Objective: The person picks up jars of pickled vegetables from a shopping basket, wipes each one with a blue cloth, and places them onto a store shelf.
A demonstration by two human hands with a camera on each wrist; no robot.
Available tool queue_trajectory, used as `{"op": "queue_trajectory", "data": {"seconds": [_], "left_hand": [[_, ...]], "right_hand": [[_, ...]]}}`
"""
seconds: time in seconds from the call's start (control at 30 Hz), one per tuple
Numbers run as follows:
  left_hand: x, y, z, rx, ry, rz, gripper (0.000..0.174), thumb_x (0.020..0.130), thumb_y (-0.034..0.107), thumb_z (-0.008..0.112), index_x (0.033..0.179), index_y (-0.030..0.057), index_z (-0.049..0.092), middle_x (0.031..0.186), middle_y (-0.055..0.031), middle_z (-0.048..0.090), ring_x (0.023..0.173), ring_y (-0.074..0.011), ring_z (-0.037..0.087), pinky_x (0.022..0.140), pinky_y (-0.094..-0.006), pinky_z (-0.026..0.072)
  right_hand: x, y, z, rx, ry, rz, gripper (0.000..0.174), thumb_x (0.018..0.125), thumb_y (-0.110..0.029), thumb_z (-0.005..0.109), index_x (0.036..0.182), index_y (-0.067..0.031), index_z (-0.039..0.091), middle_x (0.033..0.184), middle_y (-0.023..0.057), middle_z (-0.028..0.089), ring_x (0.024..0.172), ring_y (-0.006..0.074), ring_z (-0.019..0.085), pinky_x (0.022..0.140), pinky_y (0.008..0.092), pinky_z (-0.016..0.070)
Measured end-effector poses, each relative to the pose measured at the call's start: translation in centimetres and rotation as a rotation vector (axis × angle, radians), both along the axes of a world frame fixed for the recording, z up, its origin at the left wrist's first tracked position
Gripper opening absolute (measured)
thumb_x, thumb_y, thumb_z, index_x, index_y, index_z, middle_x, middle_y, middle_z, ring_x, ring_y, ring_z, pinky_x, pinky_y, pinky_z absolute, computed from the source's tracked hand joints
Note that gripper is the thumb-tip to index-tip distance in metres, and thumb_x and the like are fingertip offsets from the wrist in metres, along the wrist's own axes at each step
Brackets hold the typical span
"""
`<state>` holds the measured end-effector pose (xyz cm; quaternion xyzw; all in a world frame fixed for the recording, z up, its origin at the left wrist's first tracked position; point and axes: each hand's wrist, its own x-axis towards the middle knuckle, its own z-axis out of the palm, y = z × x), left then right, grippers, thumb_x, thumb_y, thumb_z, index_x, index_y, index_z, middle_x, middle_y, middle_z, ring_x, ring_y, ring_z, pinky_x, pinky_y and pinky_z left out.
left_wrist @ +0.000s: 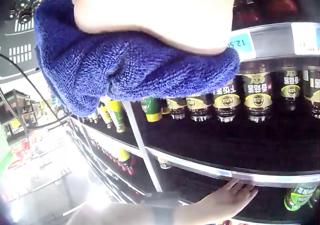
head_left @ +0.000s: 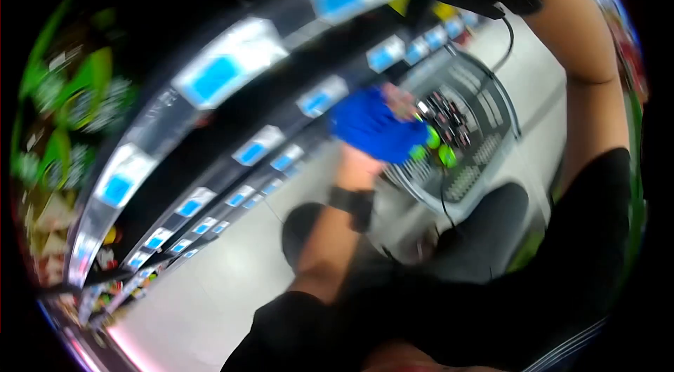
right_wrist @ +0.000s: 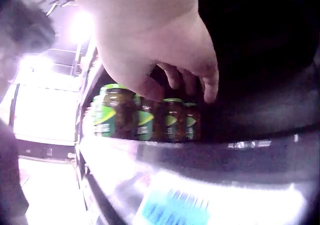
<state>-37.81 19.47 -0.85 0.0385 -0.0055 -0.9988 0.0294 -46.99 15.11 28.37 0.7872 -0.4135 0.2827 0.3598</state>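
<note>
My left hand (head_left: pixel 359 165) grips a blue terry towel (left_wrist: pixel 125 67) bunched over the fingers, which are mostly hidden. In the head view the towel overlaps the near side of a grey shopping basket (head_left: pixel 516 116). My right arm is raised to a shelf; in the right wrist view the right hand (right_wrist: pixel 165 50) hangs over a row of jars (right_wrist: pixel 116 114) with green lids and green labels. Its fingers are loosely bent, the thumb close to the jar lids. The left wrist view also shows the right hand, fingers extended, by the shelf edge.
Dark bottles (head_left: pixel 442 116) and round green-topped items (head_left: pixel 446 156) lie in the basket. Shelf edges carry blue-and-white price tags (head_left: pixel 217 78). Bottles with black-and-gold labels (left_wrist: pixel 257 95) stand on one shelf. A thin black cable (head_left: pixel 511 38) runs from the right wrist.
</note>
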Motion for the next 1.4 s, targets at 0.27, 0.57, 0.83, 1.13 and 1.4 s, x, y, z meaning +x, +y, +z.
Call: {"op": "queue_trajectory", "data": {"seconds": [0.27, 0.57, 0.83, 1.13, 1.4], "left_hand": [[0.6, -2.7, -2.6, 0.031, 0.265, 0.016, 0.045, 0.099, 0.033, 0.05, 0.133, 0.0036, 0.056, 0.14, -0.0165, 0.051, 0.125, -0.0299, 0.05, 0.111, -0.0504, 0.0364], [-0.8, 0.3, -2.7, 0.164, 0.323, 0.029, 0.043, 0.091, 0.037, 0.059, 0.125, 0.01, 0.061, 0.137, -0.0105, 0.052, 0.121, -0.0273, 0.052, 0.112, -0.0508, 0.0347], [0.4, -0.3, -3.2, 0.036, 0.256, 0.121, 0.049, 0.092, 0.042, 0.059, 0.128, 0.0097, 0.059, 0.138, -0.0116, 0.053, 0.131, -0.0282, 0.048, 0.118, -0.0557, 0.0242], [-0.2, -0.5, -4.0, 0.068, 0.246, 0.12, 0.07, 0.092, 0.057, 0.052, 0.141, 0.0077, 0.048, 0.157, -0.0196, 0.031, 0.149, -0.0408, 0.02, 0.12, -0.0626, 0.0113], [-3.1, 2.5, -3.7, -1.143, 0.203, 0.303, 0.059, 0.098, 0.034, 0.055, 0.147, 0.005, 0.038, 0.155, -0.0243, 0.033, 0.143, -0.0417, 0.032, 0.115, -0.0518, 0.0328]], "right_hand": [[-3.4, 23.2, -11.3, 0.761, -0.655, -0.466, 0.026, 0.092, -0.023, 0.067, 0.111, -0.0041, 0.066, 0.101, 0.0109, 0.07, 0.093, 0.0206, 0.069, 0.083, 0.0333, 0.0561], [-11.5, 31.5, -48.8, 1.439, -0.735, -0.901, 0.046, 0.077, -0.035, 0.073, 0.109, -0.0025, 0.064, 0.102, 0.0194, 0.069, 0.098, 0.0359, 0.068, 0.083, 0.0432, 0.0552], [-4.7, 27.5, -57.7, 1.404, -0.499, -1.251, 0.076, 0.063, -0.037, 0.088, 0.12, 0.0007, 0.053, 0.116, 0.0223, 0.059, 0.097, 0.0346, 0.066, 0.082, 0.0426, 0.0557], [-6.3, 27.9, -48.4, 1.511, -0.742, -1.094, 0.062, 0.061, -0.04, 0.08, 0.11, -0.0049, 0.064, 0.095, 0.0201, 0.071, 0.091, 0.0346, 0.07, 0.077, 0.044, 0.0569], [-5.5, 31.0, -27.2, 0.842, -1.293, -0.79, 0.065, 0.069, -0.039, 0.08, 0.117, -0.0025, 0.056, 0.098, 0.0165, 0.067, 0.092, 0.0274, 0.067, 0.085, 0.0356, 0.0506]]}}
